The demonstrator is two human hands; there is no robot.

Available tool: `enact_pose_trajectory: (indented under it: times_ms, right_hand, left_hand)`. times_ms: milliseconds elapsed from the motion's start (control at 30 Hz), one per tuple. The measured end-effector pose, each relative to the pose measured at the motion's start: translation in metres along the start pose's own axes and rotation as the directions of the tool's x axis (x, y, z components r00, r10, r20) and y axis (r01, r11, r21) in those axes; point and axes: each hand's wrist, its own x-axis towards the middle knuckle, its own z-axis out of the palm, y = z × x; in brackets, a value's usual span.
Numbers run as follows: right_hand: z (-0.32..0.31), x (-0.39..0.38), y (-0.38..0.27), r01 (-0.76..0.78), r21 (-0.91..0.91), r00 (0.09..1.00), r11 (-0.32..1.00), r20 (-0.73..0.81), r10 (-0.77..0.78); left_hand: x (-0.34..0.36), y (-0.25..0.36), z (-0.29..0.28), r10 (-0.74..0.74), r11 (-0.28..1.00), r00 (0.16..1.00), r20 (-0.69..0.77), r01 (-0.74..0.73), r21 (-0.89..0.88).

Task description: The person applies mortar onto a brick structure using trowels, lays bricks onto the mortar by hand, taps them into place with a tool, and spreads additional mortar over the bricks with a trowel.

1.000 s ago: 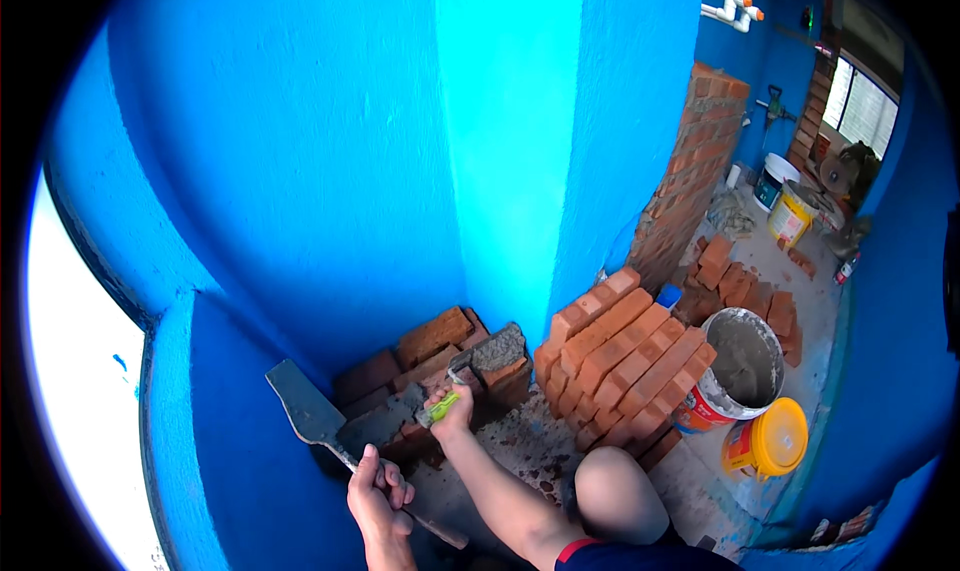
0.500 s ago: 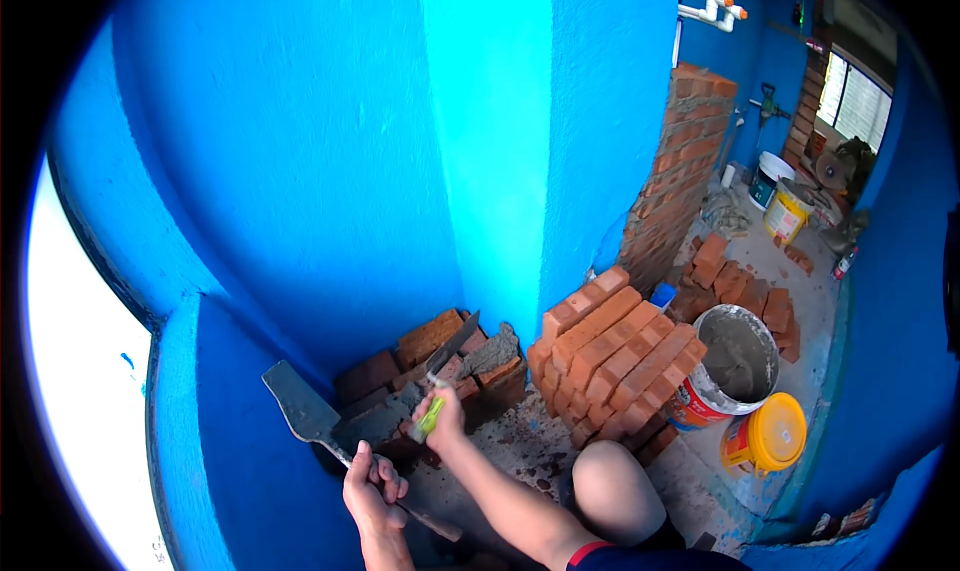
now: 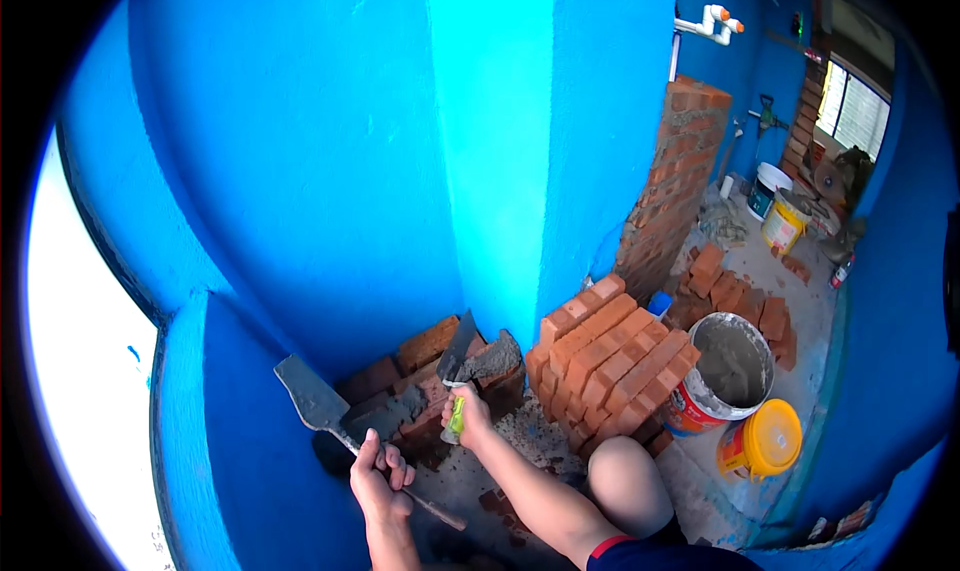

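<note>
Left hand (image 3: 382,481): nearest, fingers curled round the shaft of a broad trowel (image 3: 312,393), which slants from far left to near right.
Right hand (image 3: 468,416): clamped on the yellow-green handle of a narrow trowel (image 3: 457,349), long axis pointing away from the fist.
Mortar lump (image 3: 492,357): just right of the narrow blade, nearer the right hand; whether they touch, I cannot tell.
Low brickwork (image 3: 428,344): beyond both fists, along the blue wall (image 3: 300,171), bearing the lump at its right end.
Floor (image 3: 690,476): grey, stained.
Brick stack (image 3: 620,356): right of the brickwork.
Mortar bucket (image 3: 690,413): right of the stack, beside a yellow-lidded bucket (image 3: 775,439).
Far room: brick pier (image 3: 670,171), bright window (image 3: 855,111).
</note>
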Motion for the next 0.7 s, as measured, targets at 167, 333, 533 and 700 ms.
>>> enact_pose_trajectory:
  times_ms: [167,333,533,700]
  right_hand:
    - [0.002,-0.037,-0.043,0.111,-0.403,0.984,0.908,-0.083,-0.157]
    - [-0.050,-0.032,-0.106,-0.044,-0.359,0.997,0.932,-0.074,0.018]
    - [-0.047,-0.044,-0.053,-0.224,-0.487,0.974,0.844,-0.076,0.214]
    - [-0.010,-0.059,-0.071,-0.019,-0.859,1.000,0.512,-0.028,-0.010]
  left_hand:
    - [0.000,0.010,-0.008,-0.001,0.999,0.999,0.040,0.002,-0.039]
    - [0.004,0.002,-0.002,-0.020,0.994,0.995,0.096,0.031,-0.108]
    - [0.001,0.007,-0.012,0.006,0.994,0.998,0.067,0.001,-0.109]
    - [-0.005,0.013,-0.014,0.016,0.992,0.998,0.063,-0.007,-0.126]
